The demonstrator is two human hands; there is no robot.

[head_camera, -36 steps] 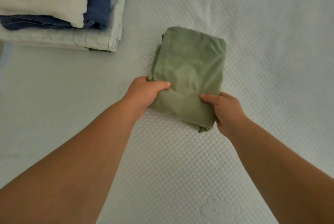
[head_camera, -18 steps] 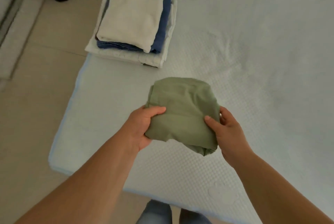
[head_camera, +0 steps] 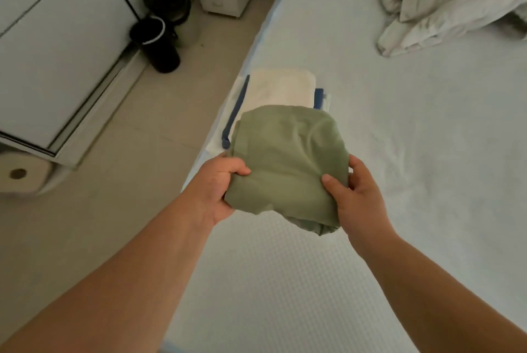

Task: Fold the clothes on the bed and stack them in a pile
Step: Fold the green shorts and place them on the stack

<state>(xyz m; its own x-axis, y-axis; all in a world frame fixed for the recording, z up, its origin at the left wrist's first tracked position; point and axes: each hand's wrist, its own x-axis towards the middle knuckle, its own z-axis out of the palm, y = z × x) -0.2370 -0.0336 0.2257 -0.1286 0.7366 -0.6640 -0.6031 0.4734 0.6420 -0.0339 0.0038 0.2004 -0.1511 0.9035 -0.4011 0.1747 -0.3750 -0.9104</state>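
— Where the left hand (head_camera: 218, 186) curls round the near left corner of the folded green garment (head_camera: 288, 161), what does the right hand (head_camera: 356, 198) do?

— It pinches the near right edge, thumb on top, fingers behind. Both hold the garment up, in front of the pile (head_camera: 281, 89).

— And the pile?

— Cream on top, blue beneath, at the left edge of the bed (head_camera: 399, 153). Crumpled white bedding (head_camera: 445, 2) lies far off.

Matt, perhaps cotton green cloth (head_camera: 288, 159)
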